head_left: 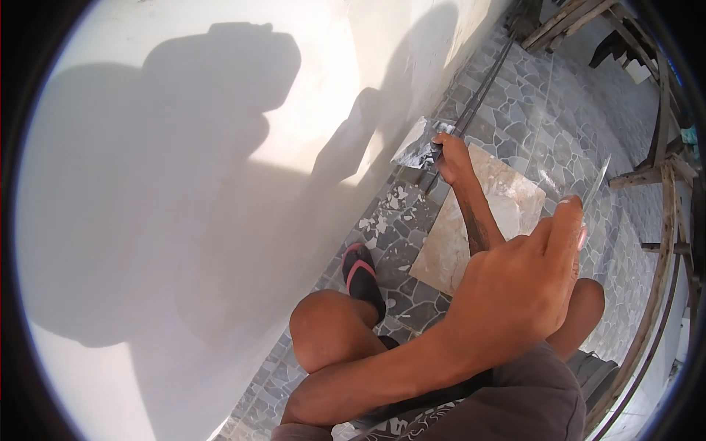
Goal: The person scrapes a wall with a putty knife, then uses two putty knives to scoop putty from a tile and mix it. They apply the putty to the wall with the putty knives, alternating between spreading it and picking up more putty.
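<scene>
My left hand (515, 287) is close to the camera, its fingers closed round a thin flat scraper (599, 180) seen nearly edge-on; its handle is hidden in the grip. Farther off, my right hand (454, 160) grips a shiny flat metal plate (419, 143) smeared with white putty, close to the base of the wall. The right forearm passes partly behind the left hand. Below it lies a beige marbled tile (443, 253) with a pale white patch on top.
A white wall (257, 198) with large shadows stands at left. White flakes (386, 209) lie on the stone-patterned floor (478, 117). Dark rods (485, 84) run along the wall base. Wooden framing (665, 213) is at right. My flip-flopped foot (360, 270) is near the wall.
</scene>
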